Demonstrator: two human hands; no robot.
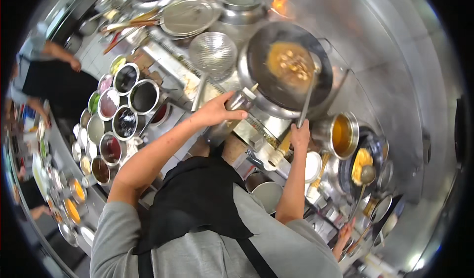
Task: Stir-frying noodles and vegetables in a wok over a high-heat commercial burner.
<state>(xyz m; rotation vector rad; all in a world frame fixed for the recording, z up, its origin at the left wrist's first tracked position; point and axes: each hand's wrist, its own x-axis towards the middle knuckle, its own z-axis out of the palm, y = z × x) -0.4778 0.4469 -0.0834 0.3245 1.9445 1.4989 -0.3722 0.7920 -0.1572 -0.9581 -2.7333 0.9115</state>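
Note:
My left hand (218,109) grips a clear squeeze bottle (240,101) of dark contents, its pale nozzle tilted up toward the near rim of a large dark wok (270,93). Brown liquid with several light-brown pieces of food (294,64) lies in the wok. My right hand (300,133) is closed around the handle of a metal ladle (308,98), whose head reaches into the right side of the wok, at the food's edge. A perforated metal strainer (213,52) rests left of the wok.
Metal pots of sauces and seasonings (143,96) crowd the left. A pot of amber liquid (343,135) stands right of the wok. Beyond it, a co-worker's hand (346,231) holds a ladle at a second wok with yellow food (361,165). A flame (280,6) burns behind. People stand far left (59,56).

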